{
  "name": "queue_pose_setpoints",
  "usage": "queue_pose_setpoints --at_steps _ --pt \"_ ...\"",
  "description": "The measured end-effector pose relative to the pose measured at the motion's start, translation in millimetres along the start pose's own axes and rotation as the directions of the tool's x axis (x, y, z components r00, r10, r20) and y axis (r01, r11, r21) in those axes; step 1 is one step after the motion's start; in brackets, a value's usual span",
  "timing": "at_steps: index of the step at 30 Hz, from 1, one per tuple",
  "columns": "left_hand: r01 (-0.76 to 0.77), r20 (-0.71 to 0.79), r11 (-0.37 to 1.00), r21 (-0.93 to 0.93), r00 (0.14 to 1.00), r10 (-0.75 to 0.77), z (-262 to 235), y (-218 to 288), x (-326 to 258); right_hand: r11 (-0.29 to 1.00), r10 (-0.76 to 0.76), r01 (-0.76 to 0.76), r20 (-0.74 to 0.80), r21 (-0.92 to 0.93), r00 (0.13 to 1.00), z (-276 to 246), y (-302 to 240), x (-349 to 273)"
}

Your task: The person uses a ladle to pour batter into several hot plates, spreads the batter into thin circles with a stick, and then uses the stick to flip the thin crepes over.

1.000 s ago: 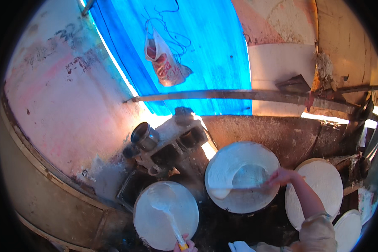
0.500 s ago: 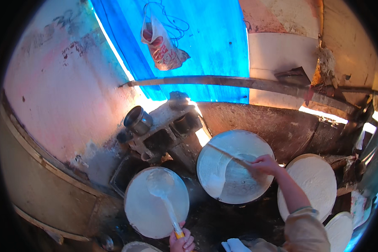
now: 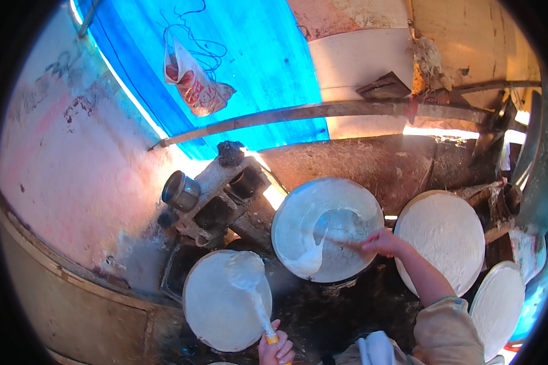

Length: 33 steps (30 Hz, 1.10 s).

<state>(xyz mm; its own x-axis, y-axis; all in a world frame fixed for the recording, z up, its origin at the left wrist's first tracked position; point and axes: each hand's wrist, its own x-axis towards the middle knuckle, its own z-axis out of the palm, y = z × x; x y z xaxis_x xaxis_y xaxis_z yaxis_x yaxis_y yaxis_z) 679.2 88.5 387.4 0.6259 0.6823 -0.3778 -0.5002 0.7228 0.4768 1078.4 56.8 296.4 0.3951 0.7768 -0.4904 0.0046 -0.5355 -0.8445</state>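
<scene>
Your right hand [image 3: 380,242] pinches a thin stick-like spreader [image 3: 341,241] low over the middle round griddle w/ wet white batter [image 3: 327,229], so the tip drags batter outward. Your left hand [image 3: 276,350] is closed on the yellow-handled white ladle [image 3: 249,283], resting on the near round pale griddle [image 3: 225,301] (surface looks matte, evenly coated); middle one glossy, streaked, part bare.

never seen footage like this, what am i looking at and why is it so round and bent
It is one picture from a wide fisheye camera on a person's head, looking down, so straight edges curve. The bare hands are the wearer's own. The left hand holds a yellow-handled tool over the near disc. The right hand draws a spreader across wet white batter on the middle disc. Two more white discs lie to the right. A blue tarp hangs behind.
</scene>
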Motion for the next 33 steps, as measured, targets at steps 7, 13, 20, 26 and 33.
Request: queue_pose_setpoints --at_steps 7,13,20,26,33 --pt "0.053 0.101 0.998 -0.027 0.994 -0.05 -46.2 24.3 -41.1 0.937 -0.097 0.04 0.148 0.347 0.984 118.4 25.2 -58.6" --pt "0.046 0.072 0.999 -0.022 0.996 -0.044 -52.8 32.9 -67.0 0.702 0.049 -0.066 0.043 0.709 0.998 291.2 1.4 -72.5" --pt "0.112 0.09 0.983 -0.149 0.991 -0.099 -100.3 50.7 -102.9 0.727 0.205 -0.062 -0.13 0.684 0.97 224.6 60.9 -113.0" --pt "0.131 0.106 0.989 -0.063 0.987 -0.124 -103.6 46.1 -93.4 0.964 0.049 0.052 -0.363 0.262 0.931 287.2 56.1 -95.3" --pt "0.146 0.158 0.987 -0.069 0.978 -0.134 -84.4 58.0 -92.3 0.95 0.12 0.014 -0.405 0.312 0.907 176.1 74.2 -116.3"
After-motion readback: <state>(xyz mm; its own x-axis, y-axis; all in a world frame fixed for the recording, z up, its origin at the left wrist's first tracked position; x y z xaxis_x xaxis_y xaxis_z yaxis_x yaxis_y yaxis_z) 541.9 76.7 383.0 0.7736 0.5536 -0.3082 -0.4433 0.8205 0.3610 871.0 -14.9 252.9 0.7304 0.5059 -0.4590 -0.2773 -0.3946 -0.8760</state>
